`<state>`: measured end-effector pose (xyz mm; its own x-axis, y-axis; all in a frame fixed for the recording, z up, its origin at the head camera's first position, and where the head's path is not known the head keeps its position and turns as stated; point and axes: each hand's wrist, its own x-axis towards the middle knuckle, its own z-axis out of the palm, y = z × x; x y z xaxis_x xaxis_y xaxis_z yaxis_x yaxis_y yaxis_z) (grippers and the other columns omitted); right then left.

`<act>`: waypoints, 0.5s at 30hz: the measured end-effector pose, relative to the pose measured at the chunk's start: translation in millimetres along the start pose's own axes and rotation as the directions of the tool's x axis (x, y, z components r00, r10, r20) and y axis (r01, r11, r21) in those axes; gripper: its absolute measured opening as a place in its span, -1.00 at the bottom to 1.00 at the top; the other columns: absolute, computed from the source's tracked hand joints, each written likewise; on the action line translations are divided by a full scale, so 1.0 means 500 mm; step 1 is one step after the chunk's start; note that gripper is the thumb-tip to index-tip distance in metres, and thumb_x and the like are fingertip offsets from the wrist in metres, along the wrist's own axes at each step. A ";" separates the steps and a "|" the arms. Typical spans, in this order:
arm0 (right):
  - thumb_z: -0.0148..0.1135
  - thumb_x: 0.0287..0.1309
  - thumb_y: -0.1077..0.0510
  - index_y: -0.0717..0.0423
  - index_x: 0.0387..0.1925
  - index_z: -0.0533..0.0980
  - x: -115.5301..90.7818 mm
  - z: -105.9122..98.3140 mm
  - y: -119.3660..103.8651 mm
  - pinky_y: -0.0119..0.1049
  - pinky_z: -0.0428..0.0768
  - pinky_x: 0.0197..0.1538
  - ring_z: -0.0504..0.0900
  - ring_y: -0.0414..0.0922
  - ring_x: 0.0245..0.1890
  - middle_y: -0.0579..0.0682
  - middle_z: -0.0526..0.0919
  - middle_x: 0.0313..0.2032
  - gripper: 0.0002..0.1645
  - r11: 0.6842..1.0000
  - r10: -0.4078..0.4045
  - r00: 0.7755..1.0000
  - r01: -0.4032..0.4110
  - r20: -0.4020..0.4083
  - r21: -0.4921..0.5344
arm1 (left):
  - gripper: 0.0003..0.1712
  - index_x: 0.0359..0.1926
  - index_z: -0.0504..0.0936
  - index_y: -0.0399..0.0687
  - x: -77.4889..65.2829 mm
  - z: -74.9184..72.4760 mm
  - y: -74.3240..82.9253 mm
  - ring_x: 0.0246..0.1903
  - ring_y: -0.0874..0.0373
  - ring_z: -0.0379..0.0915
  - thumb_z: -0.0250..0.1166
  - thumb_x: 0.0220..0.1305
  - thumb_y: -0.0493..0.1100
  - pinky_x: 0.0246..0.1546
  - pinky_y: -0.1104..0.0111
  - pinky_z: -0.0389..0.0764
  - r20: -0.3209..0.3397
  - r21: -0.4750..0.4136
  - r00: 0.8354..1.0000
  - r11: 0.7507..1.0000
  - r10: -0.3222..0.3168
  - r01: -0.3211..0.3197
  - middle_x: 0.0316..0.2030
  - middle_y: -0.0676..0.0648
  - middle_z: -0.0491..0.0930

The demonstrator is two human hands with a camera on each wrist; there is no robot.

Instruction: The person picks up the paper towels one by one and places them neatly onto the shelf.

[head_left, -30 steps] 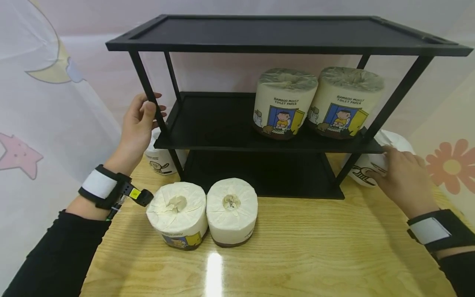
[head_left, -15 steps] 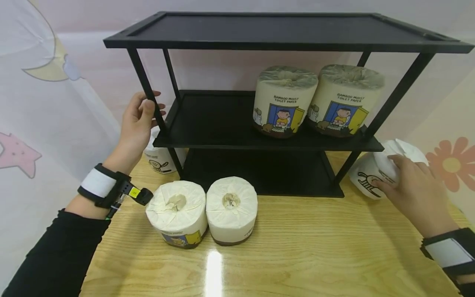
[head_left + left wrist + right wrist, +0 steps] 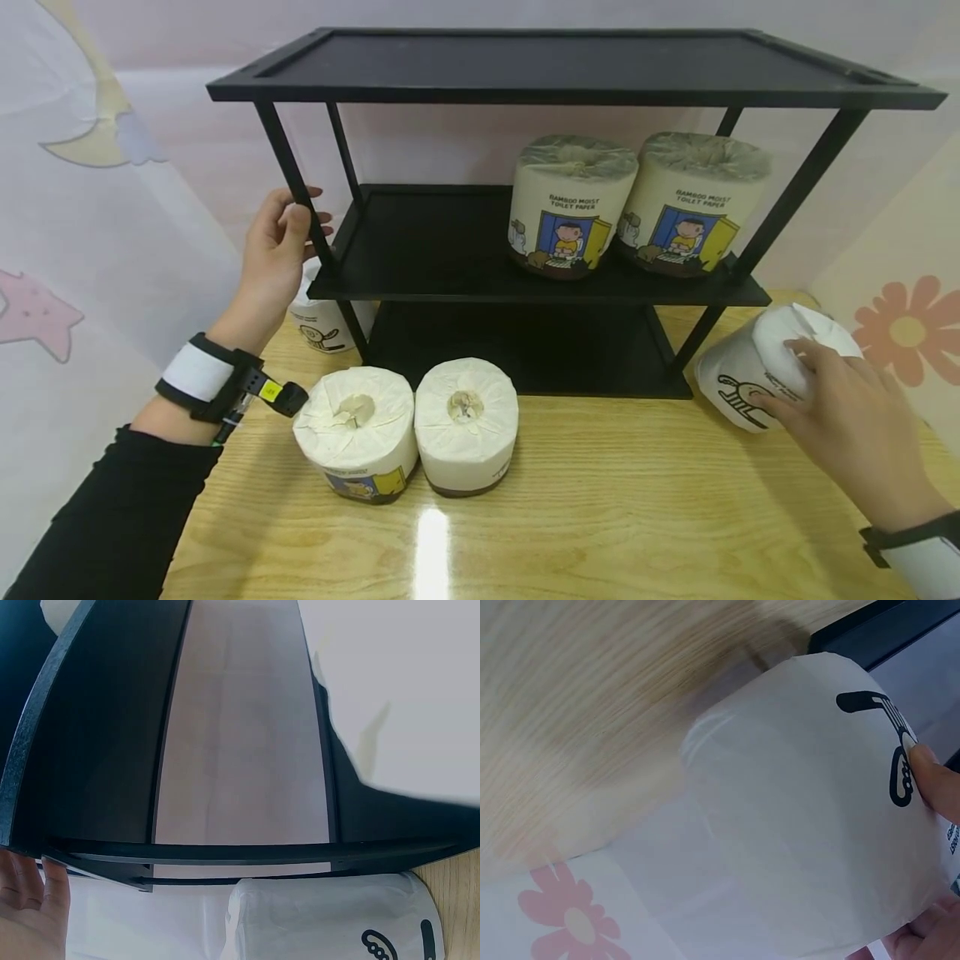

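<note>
Held roll (image 3: pixel 750 358): one, at 3 o'clock, outside the rack (image 3: pixel 585 71); tilted, wrapped end towards 2 o'clock. Contact with the worktop (image 3: pixel 600 508): cannot be told.

Right hand (image 3: pixel 862 425): gripping the held roll, thumb on the printed side.

Change: within the last second the held roll has come nearer the viewer, out from behind the right post (image 3: pixel 802 187), which now leaves it uncovered.

Left hand (image 3: pixel 276 246): towards 10 o'clock, fingers curled round the left post (image 3: pixel 288 158); place unaltered.

Other rolls, none shifted: left shelf roll (image 3: pixel 572 183), 1 to 2 o'clock; right shelf roll (image 3: pixel 693 179), 2 o'clock; outer front roll (image 3: pixel 356 429), 7 to 8 o'clock; inner front roll (image 3: pixel 465 442), 6 o'clock; back roll (image 3: pixel 322 321), 9 o'clock, partly hidden by the left post.

Bearing on the work, as judged: the held roll is free of the rack's side but not yet on a shelf; the left hand appears to steady the frame.
</note>
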<state>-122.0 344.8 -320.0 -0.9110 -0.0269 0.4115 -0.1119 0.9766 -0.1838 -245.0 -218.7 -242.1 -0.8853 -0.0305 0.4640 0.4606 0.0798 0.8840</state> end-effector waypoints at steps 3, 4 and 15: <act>0.71 -0.40 0.06 0.47 -0.02 0.45 -0.011 -0.006 -0.012 -0.24 0.29 -0.59 0.48 0.16 -0.54 0.36 0.59 -0.47 -0.08 1.000 -0.006 1.000 0.006 -0.005 -0.012 | -0.37 0.14 0.52 0.07 0.000 -0.001 -0.001 0.00 0.07 0.49 0.19 0.15 0.30 0.05 0.34 0.52 -0.002 0.007 1.000 1.000 0.001 -0.001 -0.10 -0.08 0.55; 0.72 -0.43 0.06 0.48 -0.04 0.46 -0.013 -0.008 -0.016 -0.25 0.30 -0.61 0.48 0.15 -0.56 0.38 0.59 -0.47 -0.08 1.000 -0.016 1.000 0.016 -0.007 -0.020 | -0.37 0.14 0.52 0.07 0.000 -0.001 -0.002 0.00 0.07 0.49 0.19 0.15 0.30 0.06 0.33 0.52 -0.004 0.010 1.000 1.000 0.001 -0.001 -0.10 -0.07 0.55; 0.72 -0.61 0.07 0.41 -0.10 0.52 -0.049 -0.029 -0.063 -0.19 0.33 -0.58 0.46 0.05 -0.62 0.29 0.60 -0.53 -0.09 0.991 -0.118 0.992 0.115 -0.046 -0.067 | -0.42 0.13 0.52 0.08 0.001 -0.001 -0.003 -0.01 0.07 0.50 0.17 0.18 0.25 0.06 0.32 0.53 -0.014 0.014 1.000 1.000 -0.011 0.012 -0.09 -0.08 0.55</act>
<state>-90.3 317.6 -311.2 -0.8722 -0.1323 0.4709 -0.1892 0.9791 -0.0753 -246.0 -219.0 -243.1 -0.8895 -0.0458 0.4547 0.4494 0.0933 0.8885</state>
